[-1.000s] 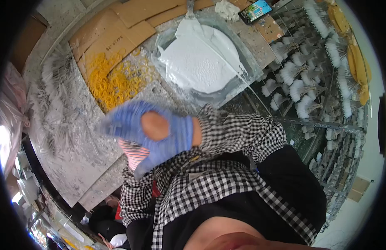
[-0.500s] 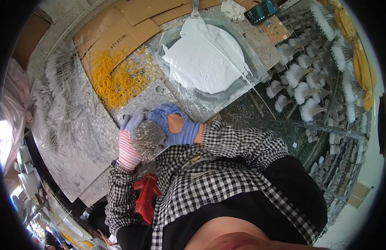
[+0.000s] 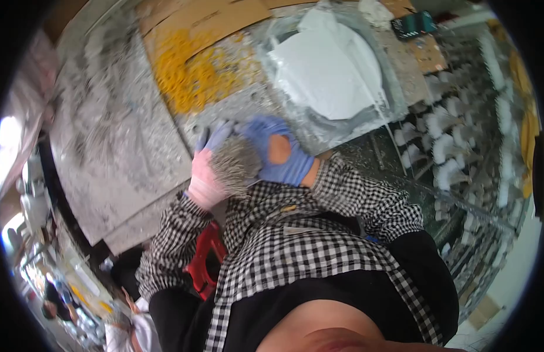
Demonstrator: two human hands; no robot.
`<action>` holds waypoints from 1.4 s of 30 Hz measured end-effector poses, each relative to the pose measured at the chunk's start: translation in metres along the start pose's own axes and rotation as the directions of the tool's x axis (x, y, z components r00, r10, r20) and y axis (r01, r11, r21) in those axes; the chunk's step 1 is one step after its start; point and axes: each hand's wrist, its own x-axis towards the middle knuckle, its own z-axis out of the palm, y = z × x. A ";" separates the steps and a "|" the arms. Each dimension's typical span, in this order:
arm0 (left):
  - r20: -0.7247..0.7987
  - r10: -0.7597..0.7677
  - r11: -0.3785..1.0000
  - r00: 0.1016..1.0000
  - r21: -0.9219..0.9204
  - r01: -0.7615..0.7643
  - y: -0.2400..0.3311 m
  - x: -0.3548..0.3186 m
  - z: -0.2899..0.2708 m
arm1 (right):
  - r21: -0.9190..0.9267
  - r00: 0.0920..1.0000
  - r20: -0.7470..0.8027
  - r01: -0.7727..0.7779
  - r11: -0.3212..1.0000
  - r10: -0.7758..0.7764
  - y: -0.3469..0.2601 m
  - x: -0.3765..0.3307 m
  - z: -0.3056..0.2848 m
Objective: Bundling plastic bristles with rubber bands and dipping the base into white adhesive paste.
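Observation:
Between my hands is a round bundle of thin grey strands (image 3: 235,166), its cut ends facing up. My left hand (image 3: 206,176), in a pink-and-white glove with bluish fingers, curls around the bundle's left side. My right hand (image 3: 286,155), in a blue glove with a hole over its back, presses against the right side, fingers wrapped toward the far edge. Both hands are closed on the bundle, just above the near edge of the worktable (image 3: 137,202). The fingertips behind the bundle are partly hidden, and the picture is slightly blurred.
Beyond my hands lie a heap of yellow rubber bands (image 3: 192,73) and cardboard (image 3: 219,20). A round pan of thick white paste (image 3: 327,70) stands ahead right, near a phone (image 3: 414,25). Loose grey strands (image 3: 101,117) cover the left table; racks of white-tipped tufts (image 3: 454,141) fill the right.
The whole view has shifted, so the table and pan appear further up and right. My hands still hold the bundle together. A person now shows at the lower left.

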 end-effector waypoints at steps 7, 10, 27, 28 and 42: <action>-0.055 -0.114 0.990 0.992 -0.093 0.109 -0.009 -0.007 -0.003 | 0.050 0.965 -0.219 0.160 0.986 -0.145 0.007 -0.016 0.014; 0.001 -0.055 0.998 0.999 0.027 0.055 -0.002 -0.005 -0.012 | 0.052 0.972 -0.204 0.133 0.990 -0.120 0.005 -0.018 0.013; 0.114 -0.425 0.247 0.898 -0.940 0.236 0.076 -0.050 -0.013 | 0.556 0.925 0.347 -0.335 0.761 0.153 -0.027 -0.070 0.009; 0.284 -0.453 0.090 0.845 -0.928 0.360 0.083 -0.057 -0.014 | 0.198 0.884 0.437 -0.274 0.941 0.166 -0.028 -0.076 0.005; 0.568 -0.563 -0.413 0.601 -0.823 0.391 0.106 -0.076 0.033 | 0.761 0.720 0.577 -0.645 0.065 0.386 -0.027 -0.098 0.020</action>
